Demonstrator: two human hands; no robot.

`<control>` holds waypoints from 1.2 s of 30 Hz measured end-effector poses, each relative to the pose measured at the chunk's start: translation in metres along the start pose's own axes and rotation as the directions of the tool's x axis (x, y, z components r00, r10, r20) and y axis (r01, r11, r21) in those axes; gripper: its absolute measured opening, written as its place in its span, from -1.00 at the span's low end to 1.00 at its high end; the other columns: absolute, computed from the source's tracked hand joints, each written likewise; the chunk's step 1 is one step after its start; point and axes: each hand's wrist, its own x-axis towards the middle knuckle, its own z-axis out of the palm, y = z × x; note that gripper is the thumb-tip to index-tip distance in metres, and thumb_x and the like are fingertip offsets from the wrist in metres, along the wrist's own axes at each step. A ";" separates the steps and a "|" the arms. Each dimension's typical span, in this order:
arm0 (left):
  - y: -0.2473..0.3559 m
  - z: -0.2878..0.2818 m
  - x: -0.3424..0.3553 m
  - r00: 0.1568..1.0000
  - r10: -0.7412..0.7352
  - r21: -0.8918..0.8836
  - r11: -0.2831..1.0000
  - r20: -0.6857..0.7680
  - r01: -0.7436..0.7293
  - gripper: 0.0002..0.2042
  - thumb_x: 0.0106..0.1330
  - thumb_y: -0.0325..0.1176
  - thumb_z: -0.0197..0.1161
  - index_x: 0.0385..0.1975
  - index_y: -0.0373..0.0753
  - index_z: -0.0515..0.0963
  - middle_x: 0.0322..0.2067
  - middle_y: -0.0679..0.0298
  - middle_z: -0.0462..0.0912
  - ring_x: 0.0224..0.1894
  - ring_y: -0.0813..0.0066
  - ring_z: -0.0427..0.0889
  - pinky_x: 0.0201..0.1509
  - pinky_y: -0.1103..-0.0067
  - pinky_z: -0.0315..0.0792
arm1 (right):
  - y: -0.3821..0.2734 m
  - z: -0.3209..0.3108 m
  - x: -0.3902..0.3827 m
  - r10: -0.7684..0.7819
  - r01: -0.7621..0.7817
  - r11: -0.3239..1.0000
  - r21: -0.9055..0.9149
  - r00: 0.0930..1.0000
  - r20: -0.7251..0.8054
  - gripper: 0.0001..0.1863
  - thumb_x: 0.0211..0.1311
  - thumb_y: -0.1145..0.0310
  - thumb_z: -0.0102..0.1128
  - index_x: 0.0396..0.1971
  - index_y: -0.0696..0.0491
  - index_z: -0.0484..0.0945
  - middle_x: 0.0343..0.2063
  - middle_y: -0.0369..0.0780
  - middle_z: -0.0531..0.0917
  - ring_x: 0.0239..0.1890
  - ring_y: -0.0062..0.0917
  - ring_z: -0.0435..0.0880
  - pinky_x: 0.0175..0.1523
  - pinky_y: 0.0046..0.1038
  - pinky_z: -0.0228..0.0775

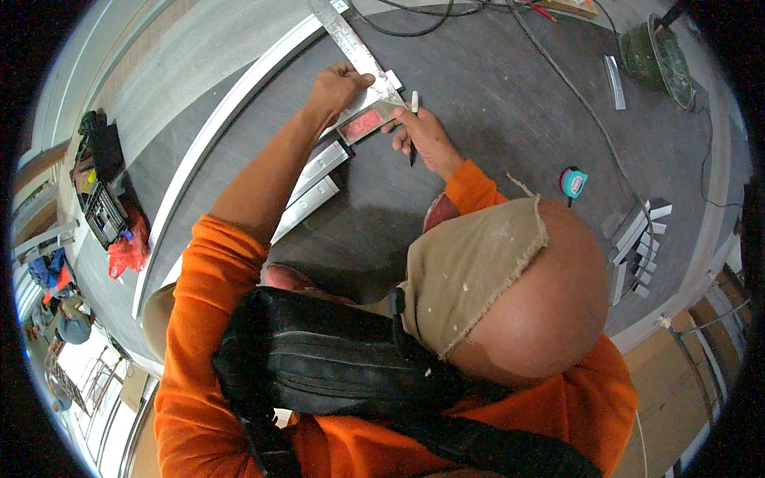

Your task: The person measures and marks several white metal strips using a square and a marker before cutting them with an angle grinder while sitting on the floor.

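Observation:
My left hand [336, 92] grips the scuffed metal blade of a square [348, 38], fingers curled over it, on top of white metal profile pieces [317, 171] lying on the dark floor board. The square's metal handle [362, 123], with a pink inset, points down toward the lower left. My right hand [420, 135] is at the handle's right end, holding a marker [413, 151] with a white top and dark body upright between curled fingers, its thumb touching or very near the square.
A long white profile [209, 135] runs along the left. Bags and a black crate [103, 211] lie beyond it. A teal tape measure [573, 182], short profile offcuts [641, 243], cables [558, 72] and a dirty bucket [655, 60] are at the right.

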 end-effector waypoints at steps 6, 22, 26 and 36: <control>-0.004 0.002 0.002 1.000 0.000 0.005 1.000 -0.003 0.000 -0.77 0.25 -0.31 0.43 -0.19 -0.28 0.64 -0.41 0.33 0.66 -0.47 0.60 0.51 -0.42 0.59 0.37 | -0.002 -0.001 0.000 0.001 -0.001 1.000 -0.003 1.000 -0.011 -0.62 0.50 0.16 -0.06 -0.02 0.16 0.54 -0.33 -0.17 0.71 -0.62 -0.62 0.56 -0.57 -0.57 0.34; 0.008 0.000 0.001 0.999 -0.016 0.118 0.993 -0.035 0.020 -0.76 0.14 -0.33 0.50 -0.29 -0.33 0.67 -0.40 0.25 0.71 -0.40 0.51 0.61 -0.30 0.53 0.48 | -0.040 -0.006 -0.018 -0.010 -0.146 0.794 -0.590 0.967 -0.253 -0.54 0.48 0.04 -0.05 -0.15 0.17 0.62 -0.40 -0.16 0.72 -0.50 -0.47 0.65 -0.42 -0.44 0.46; -0.001 -0.003 0.015 0.998 0.031 0.247 0.969 -0.047 -0.018 -0.76 0.20 -0.29 0.46 -0.29 -0.33 0.64 -0.42 0.27 0.68 -0.44 0.52 0.58 -0.35 0.52 0.45 | -0.066 -0.017 -0.030 -0.485 0.190 0.765 -0.616 0.799 -0.356 -0.56 0.47 0.07 -0.01 -0.29 0.13 0.67 -0.50 -0.17 0.71 -0.46 -0.36 0.66 -0.29 -0.29 0.47; 0.002 -0.007 0.023 0.998 0.064 0.426 0.903 -0.012 -0.053 -0.63 0.16 -0.16 0.47 -0.22 -0.37 0.68 -0.32 0.12 0.74 -0.30 0.31 0.69 -0.15 0.41 0.52 | -0.090 -0.002 -0.007 -0.560 0.392 0.625 -0.675 0.828 -0.038 -0.71 0.36 0.28 0.20 -0.02 0.08 0.67 -0.29 -0.24 0.70 -0.27 -0.56 0.61 -0.15 -0.52 0.45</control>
